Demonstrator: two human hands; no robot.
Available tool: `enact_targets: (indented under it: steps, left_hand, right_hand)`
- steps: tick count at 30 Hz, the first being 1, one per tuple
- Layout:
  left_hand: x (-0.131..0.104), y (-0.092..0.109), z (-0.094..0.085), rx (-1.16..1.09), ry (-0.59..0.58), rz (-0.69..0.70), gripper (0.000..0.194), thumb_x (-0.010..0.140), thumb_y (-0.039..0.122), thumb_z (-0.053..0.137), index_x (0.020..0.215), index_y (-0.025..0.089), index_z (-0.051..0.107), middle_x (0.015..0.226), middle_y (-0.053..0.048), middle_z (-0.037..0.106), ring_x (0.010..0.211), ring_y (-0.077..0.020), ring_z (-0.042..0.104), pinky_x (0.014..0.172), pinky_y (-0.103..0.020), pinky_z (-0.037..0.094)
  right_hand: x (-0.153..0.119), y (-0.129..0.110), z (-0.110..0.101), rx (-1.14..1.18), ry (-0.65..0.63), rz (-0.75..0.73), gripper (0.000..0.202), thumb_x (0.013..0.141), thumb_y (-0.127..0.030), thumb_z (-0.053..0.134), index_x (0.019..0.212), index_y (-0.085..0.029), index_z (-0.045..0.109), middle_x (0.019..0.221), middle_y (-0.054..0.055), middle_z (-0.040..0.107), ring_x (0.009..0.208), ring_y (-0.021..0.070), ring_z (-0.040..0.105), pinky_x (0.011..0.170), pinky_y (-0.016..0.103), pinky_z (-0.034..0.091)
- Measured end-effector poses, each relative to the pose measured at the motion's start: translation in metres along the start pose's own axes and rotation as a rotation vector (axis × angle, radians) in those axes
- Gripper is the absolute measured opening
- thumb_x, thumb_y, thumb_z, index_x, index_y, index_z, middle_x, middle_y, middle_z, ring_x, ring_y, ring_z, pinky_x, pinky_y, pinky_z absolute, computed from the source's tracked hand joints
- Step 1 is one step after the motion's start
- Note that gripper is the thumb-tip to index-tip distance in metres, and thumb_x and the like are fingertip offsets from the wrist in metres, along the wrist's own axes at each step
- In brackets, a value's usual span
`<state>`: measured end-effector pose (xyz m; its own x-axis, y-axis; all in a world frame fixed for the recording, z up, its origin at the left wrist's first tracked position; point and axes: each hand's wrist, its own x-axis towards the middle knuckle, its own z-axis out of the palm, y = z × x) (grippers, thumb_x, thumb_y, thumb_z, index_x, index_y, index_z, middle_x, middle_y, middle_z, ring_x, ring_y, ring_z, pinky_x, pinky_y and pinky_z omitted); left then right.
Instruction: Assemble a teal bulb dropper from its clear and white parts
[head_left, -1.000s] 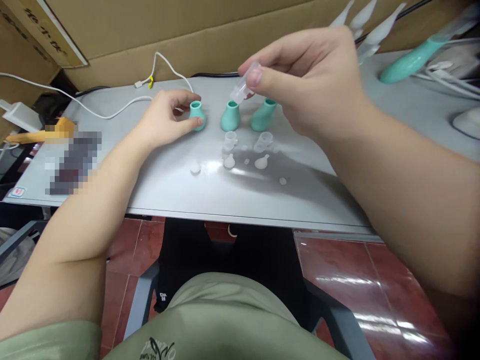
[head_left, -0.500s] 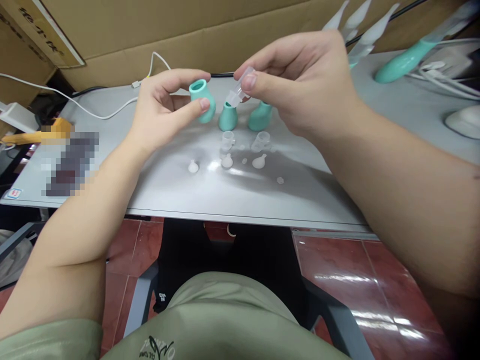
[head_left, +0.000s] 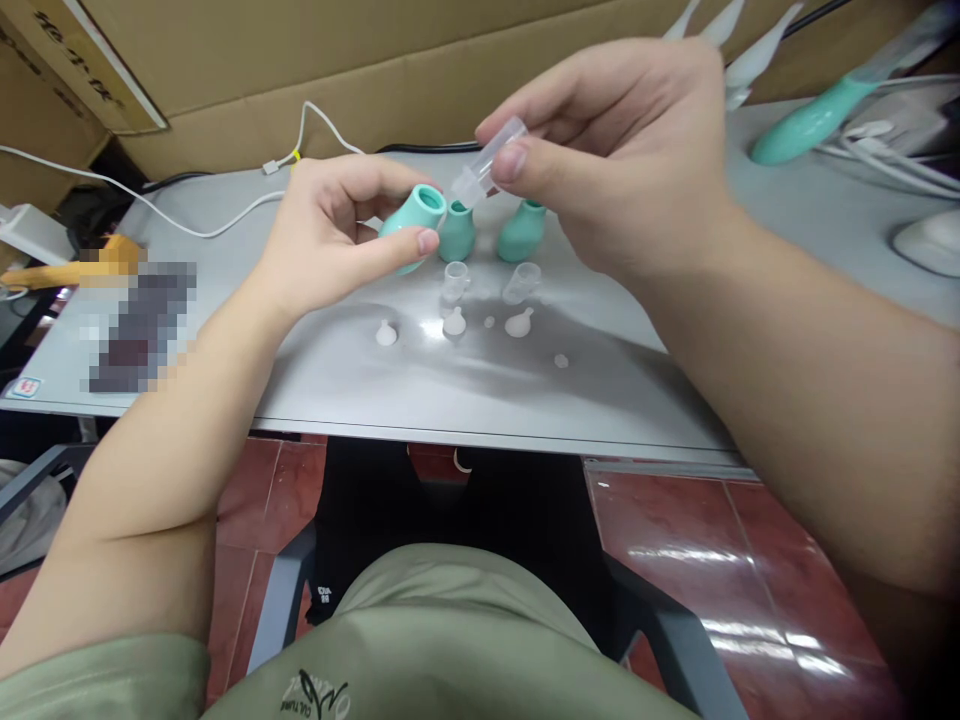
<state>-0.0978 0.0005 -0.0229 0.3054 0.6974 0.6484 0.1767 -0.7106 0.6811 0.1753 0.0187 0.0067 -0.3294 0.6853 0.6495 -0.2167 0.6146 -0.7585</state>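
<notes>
Teal rubber bulb [head_left: 411, 222] clamped tilted in left hand [head_left: 330, 240] fingers; right hand [head_left: 615, 160] fingers pinch clear plastic tube [head_left: 486, 172] beside its mouth.

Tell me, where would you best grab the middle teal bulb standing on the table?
Probably around the wide lower body of the middle teal bulb, coming from above and the near side. It stands upright with its narrow open neck on top; a second bulb stands beside it, and clear caps sit in front.

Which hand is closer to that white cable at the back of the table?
Left. The left hand is just in front of the white cable; the right hand is farther right.
</notes>
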Motion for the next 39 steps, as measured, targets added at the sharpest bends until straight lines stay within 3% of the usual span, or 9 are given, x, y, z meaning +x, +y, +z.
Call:
enact_targets:
  steps: [3, 6, 13, 17, 24, 28, 34, 37, 39]
  left_hand:
    - [0.0, 0.011, 0.004, 0.01, 0.018, 0.055, 0.049, 0.087, 0.072, 0.109, 0.104, 0.028, 0.096, 0.091, -0.004, 0.084, 0.079, -0.0222, 0.075, 0.064, -0.038, 0.061]
    - [0.001, 0.009, 0.006, 0.007, 0.023, 0.083, 0.051, 0.082, 0.074, 0.112, 0.1, 0.029, 0.096, 0.087, -0.003, 0.083, 0.073, -0.0199, 0.071, 0.06, -0.037, 0.056]
    - [0.005, 0.003, -0.002, 0.05, -0.004, 0.107, 0.052, 0.081, 0.069, 0.115, 0.099, 0.025, 0.096, 0.09, -0.003, 0.085, 0.073, -0.0183, 0.067, 0.055, -0.037, 0.045]
    - [0.006, 0.003, -0.004, 0.049, -0.059, 0.174, 0.035, 0.092, 0.057, 0.113, 0.114, 0.033, 0.099, 0.098, 0.0, 0.089, 0.075, -0.0166, 0.067, 0.062, -0.038, 0.053]
    - [0.007, 0.003, -0.005, 0.074, -0.037, 0.196, 0.037, 0.094, 0.057, 0.112, 0.117, 0.033, 0.096, 0.104, 0.004, 0.091, 0.08, -0.0152, 0.07, 0.073, -0.038, 0.063]
    - [0.006, -0.003, -0.005, 0.145, 0.028, 0.22, 0.047, 0.094, 0.072, 0.105, 0.116, 0.032, 0.096, 0.101, 0.0, 0.09, 0.079, -0.0197, 0.075, 0.073, -0.042, 0.066]
    - [0.003, -0.019, -0.01, 0.223, -0.023, 0.174, 0.059, 0.092, 0.077, 0.102, 0.124, 0.029, 0.095, 0.105, -0.003, 0.091, 0.081, -0.0207, 0.073, 0.079, -0.042, 0.067]
    - [0.002, -0.016, -0.008, 0.273, 0.033, 0.268, 0.062, 0.091, 0.079, 0.098, 0.125, 0.028, 0.095, 0.106, -0.003, 0.091, 0.084, -0.0218, 0.074, 0.081, -0.042, 0.068]
    - [0.003, -0.011, -0.006, 0.309, 0.076, 0.345, 0.05, 0.093, 0.073, 0.096, 0.125, 0.034, 0.097, 0.107, -0.001, 0.091, 0.084, -0.024, 0.077, 0.079, -0.043, 0.068]
  right_hand:
    - [0.001, -0.001, 0.002, -0.046, -0.017, -0.01, 0.052, 0.068, -0.076, 0.113, 0.092, -0.034, 0.093, 0.093, 0.002, 0.086, 0.081, 0.0184, 0.078, 0.074, 0.034, 0.069]
    - [0.001, -0.001, 0.002, -0.07, -0.028, -0.013, 0.057, 0.066, -0.086, 0.11, 0.091, -0.038, 0.091, 0.092, 0.002, 0.086, 0.081, 0.02, 0.079, 0.073, 0.036, 0.071]
    - [0.0, -0.002, 0.004, 0.043, -0.059, -0.037, 0.04, 0.076, -0.059, 0.115, 0.096, -0.032, 0.094, 0.093, 0.0, 0.087, 0.08, 0.0147, 0.078, 0.071, 0.03, 0.063]
    - [-0.002, 0.0, 0.004, -0.004, -0.091, -0.06, 0.034, 0.08, -0.049, 0.113, 0.101, -0.03, 0.094, 0.099, 0.0, 0.088, 0.085, 0.0157, 0.08, 0.078, 0.031, 0.066]
    - [-0.003, 0.001, 0.006, -0.202, -0.064, -0.041, 0.037, 0.082, -0.058, 0.109, 0.101, -0.032, 0.091, 0.107, 0.004, 0.09, 0.094, 0.0235, 0.082, 0.087, 0.039, 0.07]
    - [-0.003, 0.003, 0.008, -0.234, -0.05, -0.08, 0.052, 0.077, -0.075, 0.107, 0.097, -0.032, 0.088, 0.105, 0.005, 0.089, 0.091, 0.0272, 0.081, 0.084, 0.044, 0.068]
    - [-0.007, 0.007, 0.007, -0.262, -0.072, -0.114, 0.046, 0.085, -0.074, 0.104, 0.101, -0.033, 0.09, 0.103, 0.006, 0.087, 0.09, 0.0287, 0.078, 0.083, 0.047, 0.064]
    - [-0.008, 0.007, 0.009, -0.28, -0.05, -0.088, 0.048, 0.084, -0.077, 0.101, 0.102, -0.033, 0.091, 0.1, 0.005, 0.087, 0.09, 0.0287, 0.079, 0.083, 0.047, 0.064]
    - [-0.008, 0.007, 0.012, -0.277, -0.048, -0.055, 0.051, 0.08, -0.078, 0.103, 0.1, -0.033, 0.089, 0.101, 0.005, 0.088, 0.09, 0.0286, 0.08, 0.083, 0.046, 0.065]
